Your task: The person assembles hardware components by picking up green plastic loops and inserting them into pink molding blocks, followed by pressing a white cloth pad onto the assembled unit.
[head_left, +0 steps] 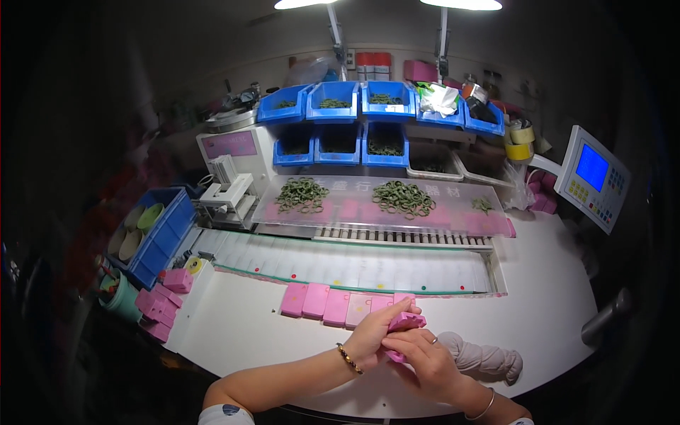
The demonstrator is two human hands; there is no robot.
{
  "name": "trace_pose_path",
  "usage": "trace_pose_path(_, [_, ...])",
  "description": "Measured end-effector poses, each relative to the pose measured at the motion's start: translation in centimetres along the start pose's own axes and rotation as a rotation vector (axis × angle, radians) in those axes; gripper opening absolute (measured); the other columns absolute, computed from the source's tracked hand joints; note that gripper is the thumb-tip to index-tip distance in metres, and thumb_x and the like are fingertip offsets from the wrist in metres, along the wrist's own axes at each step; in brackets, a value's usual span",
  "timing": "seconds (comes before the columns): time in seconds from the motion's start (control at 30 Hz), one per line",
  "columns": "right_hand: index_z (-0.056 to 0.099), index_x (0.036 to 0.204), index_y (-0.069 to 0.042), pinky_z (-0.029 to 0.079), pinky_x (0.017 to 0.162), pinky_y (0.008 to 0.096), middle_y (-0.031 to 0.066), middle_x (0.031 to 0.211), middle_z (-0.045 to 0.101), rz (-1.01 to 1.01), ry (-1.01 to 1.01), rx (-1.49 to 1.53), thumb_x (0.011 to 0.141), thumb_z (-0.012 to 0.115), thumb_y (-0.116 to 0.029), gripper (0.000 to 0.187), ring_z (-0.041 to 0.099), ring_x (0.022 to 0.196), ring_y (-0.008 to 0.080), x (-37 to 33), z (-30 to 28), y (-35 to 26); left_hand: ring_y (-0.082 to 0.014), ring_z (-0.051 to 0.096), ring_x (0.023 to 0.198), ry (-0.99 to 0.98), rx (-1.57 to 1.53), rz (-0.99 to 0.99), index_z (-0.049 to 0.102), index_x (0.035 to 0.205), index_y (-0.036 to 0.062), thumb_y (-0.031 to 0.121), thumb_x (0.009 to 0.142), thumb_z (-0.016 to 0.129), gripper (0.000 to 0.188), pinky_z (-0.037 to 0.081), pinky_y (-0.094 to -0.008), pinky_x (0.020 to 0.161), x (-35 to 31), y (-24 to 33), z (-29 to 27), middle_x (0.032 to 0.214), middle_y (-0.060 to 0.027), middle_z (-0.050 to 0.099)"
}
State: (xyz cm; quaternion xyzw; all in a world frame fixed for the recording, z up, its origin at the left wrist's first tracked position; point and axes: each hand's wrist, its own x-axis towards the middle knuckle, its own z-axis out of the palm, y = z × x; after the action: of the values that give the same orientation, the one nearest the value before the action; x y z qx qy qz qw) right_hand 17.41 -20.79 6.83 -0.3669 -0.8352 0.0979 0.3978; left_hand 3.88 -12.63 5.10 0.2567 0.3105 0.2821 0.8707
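"So, what do the two hands hold?"

"A pink rectangular block point(407, 321). The left hand point(372, 331) is closed around its left side, and the right hand point(425, 365) has its fingers curled against it."

"Where exactly?"

"Above the white worktop point(545, 304), nearer the person than the row of pink slabs point(335, 307). A twisted grey cloth point(485, 356) lies just beside the right hand."

"One piece or two?"

"Impossible to tell; fingers cover its middle."
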Motion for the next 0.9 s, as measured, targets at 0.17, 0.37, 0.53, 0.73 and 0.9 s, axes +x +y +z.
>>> trace_pose_path(0.17, [0.065, 0.105, -0.004, 0.049, 0.068, 0.0305, 0.0096, 0.098, 0.067, -0.039, 0.068, 0.070, 0.062, 0.064, 0.008, 0.045, 0.065, 0.093, 0.0279, -0.1, -0.3, 2.3, -0.0134, 0.062, 0.096, -0.110, -0.088, 0.054, 0.060, 0.115, 0.0044, 0.048, 0.094, 0.053, 0.048, 0.049, -0.0276, 0.082, -1.1, -0.6, -0.1, 0.110, -0.0065, 0.064])
trace_pose_path(0.37, [0.067, 0.106, -0.011, 0.040, 0.094, 0.0391, 0.0045, 0.113, 0.068, 0.062, -0.019, -0.205, 0.071, 0.065, 0.001, 0.038, 0.062, 0.109, 0.0199, -0.3, 0.0, 0.5, -0.0161, 0.062, 0.090, -0.025, -0.024, 0.201, 0.051, 0.119, 0.0034, 0.057, 0.097, 0.038, 0.060, 0.052, -0.0303, 0.077, -0.8, -1.0, -0.5, 0.103, -0.0078, 0.062])
trace_pose_path(0.53, [0.059, 0.126, -0.010, 0.028, 0.110, 0.0463, 0.0055, 0.132, 0.058, -0.168, -0.124, -0.561, 0.086, 0.057, -0.013, 0.040, 0.051, 0.126, 0.0179, -2.3, 0.9, -0.6, -0.0178, 0.054, 0.058, -0.042, -0.192, 0.136, 0.051, 0.111, -0.0054, 0.059, 0.098, 0.026, 0.071, 0.048, -0.0324, 0.053, -0.4, 0.2, -1.4, 0.070, -0.0070, 0.056])
trace_pose_path(0.73, [0.052, 0.133, -0.009, 0.029, 0.106, 0.0500, 0.0098, 0.133, 0.054, 0.166, -0.262, -0.583, 0.079, 0.066, -0.021, 0.057, 0.050, 0.123, 0.0267, -5.4, -6.6, 1.2, -0.0182, 0.054, 0.052, 0.041, 0.184, 0.198, 0.056, 0.107, -0.0064, 0.055, 0.098, 0.024, 0.070, 0.049, -0.0329, 0.049, -0.7, 0.1, -2.2, 0.068, -0.0088, 0.057])
trace_pose_path(0.9, [0.048, 0.136, -0.007, 0.045, 0.089, 0.0415, 0.0131, 0.120, 0.060, 0.444, -0.416, -0.335, 0.075, 0.069, -0.014, 0.065, 0.059, 0.100, 0.0302, -8.1, -8.2, 3.1, -0.0153, 0.056, 0.055, 0.047, 0.208, 0.132, 0.054, 0.119, -0.0031, 0.051, 0.099, 0.026, 0.064, 0.051, -0.0324, 0.050, -0.3, -1.0, -0.9, 0.074, -0.0090, 0.060])
